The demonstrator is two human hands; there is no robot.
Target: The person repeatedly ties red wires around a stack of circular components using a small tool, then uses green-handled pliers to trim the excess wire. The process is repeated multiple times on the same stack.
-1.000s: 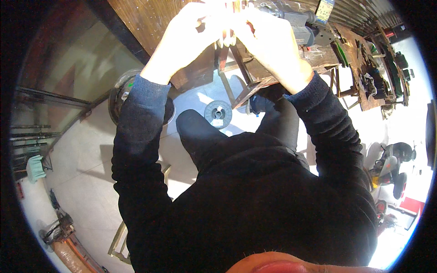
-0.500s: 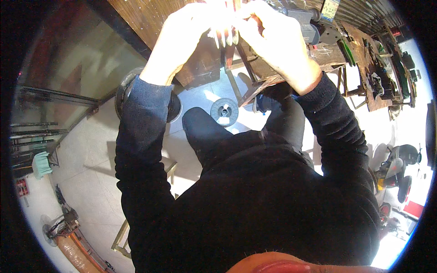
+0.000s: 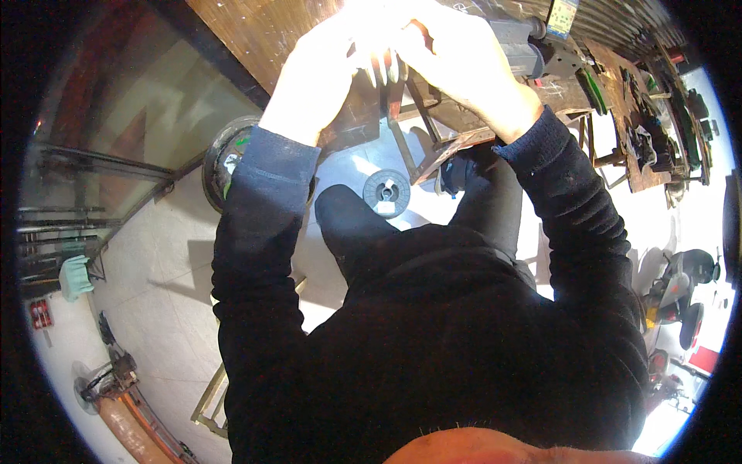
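Observation:
My left hand and my right hand are close together over the wooden bench at the top of the view. Both have curled fingers, and strong glare washes them out. Between them, several thin pale pointed pieces hang downward. I cannot make out what they are or how the fingertips grip them. The upper part of whatever the hands hold is lost in the glare and at the picture's top edge.
A grey machine stands on the bench to the right. Below the bench are a wooden frame leg and a round spool on the floor. A round tub sits left, partly behind my left sleeve. A metal-framed stool is behind my left arm.
My left hand and forearm have shifted right, closer to my right hand, uncovering more of the tub. The whole view has moved slightly. Both hands stay curled together at the top.

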